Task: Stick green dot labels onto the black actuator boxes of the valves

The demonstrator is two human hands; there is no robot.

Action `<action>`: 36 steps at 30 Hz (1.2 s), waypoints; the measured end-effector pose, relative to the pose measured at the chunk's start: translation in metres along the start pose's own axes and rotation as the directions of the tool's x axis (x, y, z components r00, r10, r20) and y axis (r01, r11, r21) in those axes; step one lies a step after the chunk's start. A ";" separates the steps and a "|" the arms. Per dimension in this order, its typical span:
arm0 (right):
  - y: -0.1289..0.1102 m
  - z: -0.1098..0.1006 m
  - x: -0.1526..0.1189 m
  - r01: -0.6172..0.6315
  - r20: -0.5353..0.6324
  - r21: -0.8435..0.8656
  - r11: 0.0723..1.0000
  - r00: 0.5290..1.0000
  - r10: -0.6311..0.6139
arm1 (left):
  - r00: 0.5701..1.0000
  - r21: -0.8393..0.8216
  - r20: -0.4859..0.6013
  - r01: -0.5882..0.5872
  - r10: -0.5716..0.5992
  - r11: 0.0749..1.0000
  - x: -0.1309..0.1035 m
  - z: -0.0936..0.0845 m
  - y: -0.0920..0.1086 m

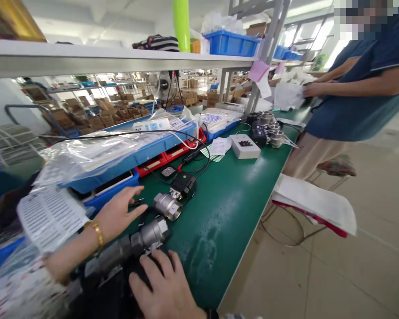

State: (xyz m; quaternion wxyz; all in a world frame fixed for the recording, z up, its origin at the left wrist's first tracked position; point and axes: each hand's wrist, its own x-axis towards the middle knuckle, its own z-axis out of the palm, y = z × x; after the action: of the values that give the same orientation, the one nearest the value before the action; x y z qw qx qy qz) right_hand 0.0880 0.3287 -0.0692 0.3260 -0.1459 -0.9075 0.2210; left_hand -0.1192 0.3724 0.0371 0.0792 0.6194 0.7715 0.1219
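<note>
While no print reads, left hand (119, 212) hovers open; right hand (164, 288) rests on valve (133, 246)

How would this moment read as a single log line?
left hand: open, reaching toward steel valve | right hand: resting on black actuator | green bench

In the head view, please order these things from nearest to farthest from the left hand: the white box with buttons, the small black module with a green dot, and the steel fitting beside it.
From the left hand:
1. Steel fitting, just right of the fingertips on the green bench.
2. Black module, behind the fitting, a little farther right.
3. White box, far up the bench, toward the standing person.
</note>
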 end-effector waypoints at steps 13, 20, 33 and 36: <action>0.012 -0.055 0.004 -0.021 0.124 0.095 0.995 0.992 0.009 | 0.930 0.193 0.334 0.093 -0.154 0.977 -0.184 0.014 0.016; 0.015 -0.058 -0.006 -0.336 0.079 0.092 0.937 0.941 0.329 | 0.928 0.233 0.295 0.160 -0.227 0.959 -0.162 0.023 0.058; 0.047 -0.069 -0.003 -0.293 0.168 0.168 0.941 0.949 0.266 | 0.859 0.176 0.509 -0.156 0.046 0.972 -0.143 0.017 0.048; 0.068 -0.079 0.006 -0.219 0.209 0.157 0.963 0.961 0.184 | 0.841 0.127 0.533 -0.190 0.095 0.973 -0.125 0.024 0.068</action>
State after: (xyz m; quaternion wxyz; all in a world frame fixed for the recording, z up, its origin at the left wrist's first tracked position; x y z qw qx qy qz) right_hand 0.1436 0.4142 -0.0457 0.2245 -0.1860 -0.8915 0.3467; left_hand -0.0219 0.2660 0.0302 0.2223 0.6893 0.6800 -0.1141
